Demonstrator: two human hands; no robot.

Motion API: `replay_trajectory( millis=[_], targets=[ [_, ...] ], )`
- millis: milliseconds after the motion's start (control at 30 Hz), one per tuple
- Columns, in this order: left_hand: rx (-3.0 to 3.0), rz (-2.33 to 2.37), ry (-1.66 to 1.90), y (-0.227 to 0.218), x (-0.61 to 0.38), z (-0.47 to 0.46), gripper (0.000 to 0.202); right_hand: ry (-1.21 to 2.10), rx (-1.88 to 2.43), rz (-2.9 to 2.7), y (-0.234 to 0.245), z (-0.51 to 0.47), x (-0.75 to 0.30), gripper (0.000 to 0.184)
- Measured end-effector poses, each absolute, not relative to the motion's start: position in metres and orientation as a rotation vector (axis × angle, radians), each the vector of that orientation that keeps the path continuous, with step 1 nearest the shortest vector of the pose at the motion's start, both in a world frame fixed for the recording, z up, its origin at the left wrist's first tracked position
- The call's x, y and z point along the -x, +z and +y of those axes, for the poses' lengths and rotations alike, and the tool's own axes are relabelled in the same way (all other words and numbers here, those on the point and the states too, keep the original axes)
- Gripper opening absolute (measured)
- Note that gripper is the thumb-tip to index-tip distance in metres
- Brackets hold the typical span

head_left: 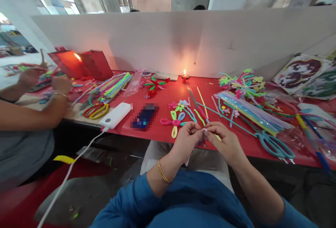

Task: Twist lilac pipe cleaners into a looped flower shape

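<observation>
We pinch a pale pink pipe cleaner (203, 130) over the bench's (170, 94) near edge, the fingers of left hand (187, 140) and right hand (223, 143) closed on it. Teal scissors (274, 144) lie near the right hand, and a lit candle (184, 77) stands at the far edge.

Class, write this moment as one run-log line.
left hand: pinches pale pipe cleaner | right hand: pinches it too | nearby: pink-yellow flower, teal scissors, lit candle on red table
</observation>
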State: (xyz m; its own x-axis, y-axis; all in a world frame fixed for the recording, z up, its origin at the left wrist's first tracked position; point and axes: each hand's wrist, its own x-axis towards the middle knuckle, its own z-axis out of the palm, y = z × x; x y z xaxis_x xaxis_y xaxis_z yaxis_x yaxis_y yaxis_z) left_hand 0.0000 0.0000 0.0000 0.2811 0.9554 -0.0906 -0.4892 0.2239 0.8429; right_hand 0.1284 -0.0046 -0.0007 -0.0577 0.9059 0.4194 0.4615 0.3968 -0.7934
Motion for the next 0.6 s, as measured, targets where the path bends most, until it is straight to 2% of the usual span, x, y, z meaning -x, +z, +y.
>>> replay_trajectory(
  millis=[467,600],
  targets=[
    [-0.846,0.606,0.649,-0.009,0.011,-0.002,0.029,1.235,1.025,-1.105,-0.008,-0.011,-0.121,0.012],
    [-0.804,0.643,0.613,-0.02,0.011,-0.007,0.03,1.261,0.976,-1.002,-0.012,-0.012,-0.116,0.013]
  ],
)
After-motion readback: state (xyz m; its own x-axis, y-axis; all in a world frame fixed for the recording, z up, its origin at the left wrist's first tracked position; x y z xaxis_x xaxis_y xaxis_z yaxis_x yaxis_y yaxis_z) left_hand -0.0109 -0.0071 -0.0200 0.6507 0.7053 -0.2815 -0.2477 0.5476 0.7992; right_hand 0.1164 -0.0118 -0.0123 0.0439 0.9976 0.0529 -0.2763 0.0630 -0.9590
